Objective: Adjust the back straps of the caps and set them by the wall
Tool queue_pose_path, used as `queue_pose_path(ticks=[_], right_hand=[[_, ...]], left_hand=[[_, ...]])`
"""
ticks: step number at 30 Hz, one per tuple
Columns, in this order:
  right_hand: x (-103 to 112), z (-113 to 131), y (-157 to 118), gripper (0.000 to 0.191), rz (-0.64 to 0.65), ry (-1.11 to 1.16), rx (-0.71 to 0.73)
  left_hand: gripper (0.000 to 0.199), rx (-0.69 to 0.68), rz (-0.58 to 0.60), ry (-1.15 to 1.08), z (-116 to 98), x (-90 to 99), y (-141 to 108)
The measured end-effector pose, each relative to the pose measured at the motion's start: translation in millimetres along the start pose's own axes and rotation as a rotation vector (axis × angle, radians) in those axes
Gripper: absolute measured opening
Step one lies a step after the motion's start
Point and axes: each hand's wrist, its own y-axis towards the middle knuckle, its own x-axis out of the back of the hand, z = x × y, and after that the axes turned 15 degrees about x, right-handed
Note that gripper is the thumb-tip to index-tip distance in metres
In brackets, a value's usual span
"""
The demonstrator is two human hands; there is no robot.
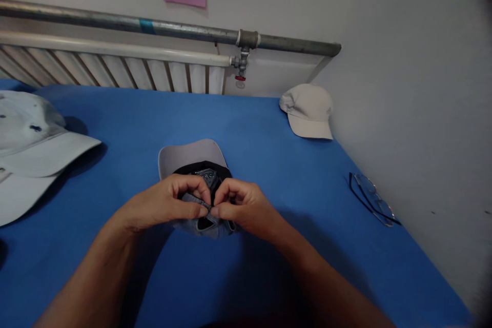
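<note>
A grey baseball cap (194, 154) lies on the blue tabletop in front of me, its brim pointing away and its dark inside facing up. My left hand (165, 202) pinches the back edge of the cap from the left, thumb against fingertips. From the right, my right hand (246, 207) pinches the same edge, and the two sets of fingertips nearly meet by the strap opening. The fingers cover the exact piece of strap or fabric between them.
White caps (42, 148) overlap at the left edge. A cream cap (309, 110) sits at the back right, near the wall. Eyeglasses (372, 200) lie along the right edge of the blue surface (246, 138). Behind run a metal pipe (96, 18) and a radiator (146, 72).
</note>
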Motion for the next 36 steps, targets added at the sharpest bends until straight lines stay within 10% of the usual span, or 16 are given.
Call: queue_pose_path(ticks=[36], right_hand=[[-4,-12,-1,0.009,-0.117,-0.154,0.242]], left_hand=[[0.017,-0.02,-0.013,-0.097,2,3.0,1]])
